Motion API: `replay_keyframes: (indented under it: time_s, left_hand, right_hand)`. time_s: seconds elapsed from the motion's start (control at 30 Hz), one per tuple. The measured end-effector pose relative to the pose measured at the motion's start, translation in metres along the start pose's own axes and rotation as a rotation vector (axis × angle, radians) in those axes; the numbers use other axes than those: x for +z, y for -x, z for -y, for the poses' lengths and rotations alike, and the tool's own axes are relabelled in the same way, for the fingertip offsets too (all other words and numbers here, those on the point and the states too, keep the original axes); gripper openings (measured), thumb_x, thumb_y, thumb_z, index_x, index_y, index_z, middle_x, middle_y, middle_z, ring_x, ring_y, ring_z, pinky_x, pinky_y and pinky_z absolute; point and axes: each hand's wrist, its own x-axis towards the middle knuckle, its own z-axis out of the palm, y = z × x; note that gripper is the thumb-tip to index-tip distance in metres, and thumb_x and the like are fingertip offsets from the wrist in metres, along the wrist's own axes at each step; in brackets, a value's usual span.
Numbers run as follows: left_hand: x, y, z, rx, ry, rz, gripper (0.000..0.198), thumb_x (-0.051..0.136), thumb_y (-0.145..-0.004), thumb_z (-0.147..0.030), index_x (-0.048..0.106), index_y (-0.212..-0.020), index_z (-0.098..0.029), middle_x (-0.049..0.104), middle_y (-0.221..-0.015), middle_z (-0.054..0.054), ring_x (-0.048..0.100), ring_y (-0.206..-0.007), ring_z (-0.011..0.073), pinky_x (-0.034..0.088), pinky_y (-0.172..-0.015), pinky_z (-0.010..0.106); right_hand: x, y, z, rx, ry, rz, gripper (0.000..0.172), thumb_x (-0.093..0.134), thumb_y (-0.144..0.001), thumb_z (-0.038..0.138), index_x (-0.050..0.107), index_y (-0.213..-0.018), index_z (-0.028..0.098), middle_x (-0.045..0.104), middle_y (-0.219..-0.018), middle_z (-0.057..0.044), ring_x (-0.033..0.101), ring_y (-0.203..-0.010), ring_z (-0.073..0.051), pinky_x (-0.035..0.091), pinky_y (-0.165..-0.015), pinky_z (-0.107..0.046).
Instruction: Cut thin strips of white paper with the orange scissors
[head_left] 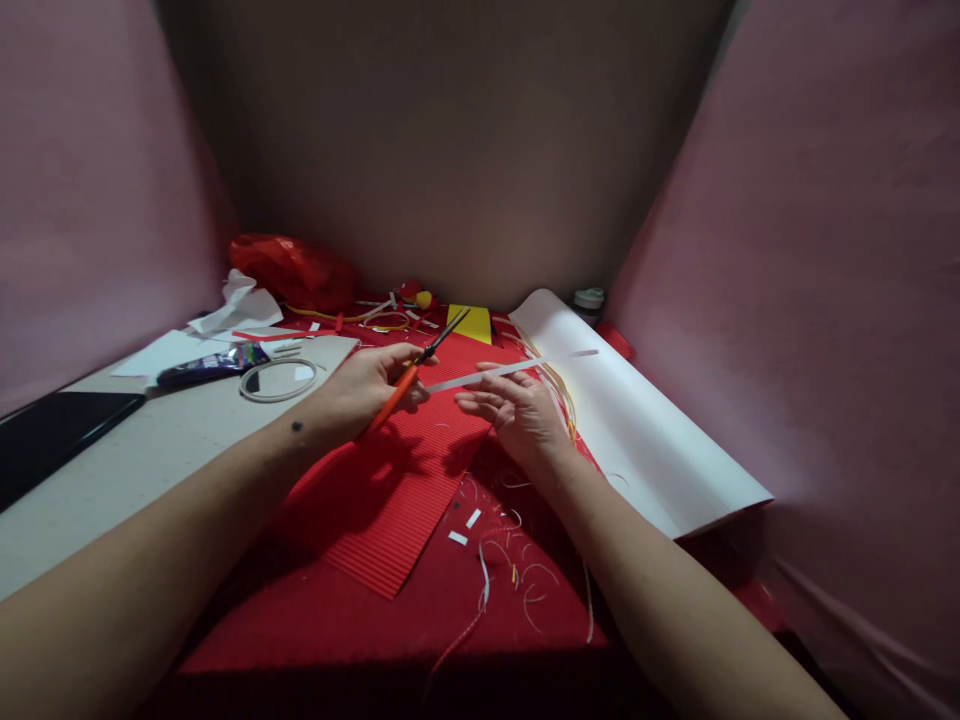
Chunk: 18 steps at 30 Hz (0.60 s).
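Left hand [371, 392] is clenched around the orange handles of the scissors [420, 365], blades parted and pointing up-right. Right hand [517, 415] pinches a white paper strip [499, 373], which runs from beside the blades rightward, above the red corrugated sheet [397, 500].

Left hand [367, 392] grips orange-handled scissors [420, 365], blades open and pointing to one o'clock, over red corrugated card [397, 500]. Right hand [521, 415] holds a white paper strip [499, 373] stretching toward two o'clock. White sheet [637, 420] lies at three o'clock.
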Motion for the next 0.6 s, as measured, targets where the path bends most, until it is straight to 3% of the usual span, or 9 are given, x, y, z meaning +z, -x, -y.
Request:
replay_keyframes:
  time_s: [0.17, 0.37, 0.47, 0.6]
  left_hand:
    - [0.002, 0.0, 0.008, 0.108, -0.194, 0.02, 0.037, 0.055, -0.065, -0.03, 0.056, -0.1, -0.019, 0.062, -0.07, -0.002, 0.059, -0.068, 0.0151, 0.046, -0.064, 0.027]
    - [-0.003, 0.002, 0.016, 0.45, -1.004, -0.188, 0.04, 0.039, -0.079, -0.024, 0.054, -0.116, -0.016, 0.065, -0.094, 0.011, 0.058, -0.089, 0.0238, 0.041, -0.079, 0.037]
    - [-0.004, 0.006, 0.015, 0.46, -1.257, -0.207, 0.04, 0.036, -0.082, -0.023, 0.054, -0.116, -0.013, 0.065, -0.09, 0.014, 0.057, -0.088, 0.0276, 0.038, -0.077, 0.039]
    - [0.001, 0.014, 0.007, 0.408, -1.316, -0.105, 0.037, 0.033, -0.086, -0.024, 0.055, -0.113, -0.012, 0.065, -0.087, 0.013, 0.058, -0.079, 0.0253, 0.037, -0.072, 0.037]
  right_hand:
    - [0.005, 0.004, -0.005, 0.038, 0.095, -0.004, 0.008, 0.069, -0.063, 0.017, 0.063, -0.067, 0.013, 0.069, -0.064, -0.006, 0.068, -0.059, -0.019, 0.058, -0.066, -0.034]
    - [0.003, 0.002, -0.003, 0.039, 0.102, -0.04, 0.008, 0.068, -0.064, 0.016, 0.065, -0.067, 0.01, 0.069, -0.066, -0.008, 0.068, -0.059, -0.018, 0.057, -0.067, -0.034]
    - [0.003, 0.001, -0.002, 0.039, 0.107, -0.058, 0.007, 0.067, -0.064, 0.016, 0.064, -0.066, 0.01, 0.069, -0.066, -0.009, 0.068, -0.059, -0.019, 0.057, -0.067, -0.035]
    - [0.002, 0.002, -0.003, 0.035, 0.106, -0.063, 0.007, 0.066, -0.066, 0.016, 0.065, -0.066, 0.01, 0.069, -0.066, -0.009, 0.068, -0.059, -0.019, 0.057, -0.065, -0.033]
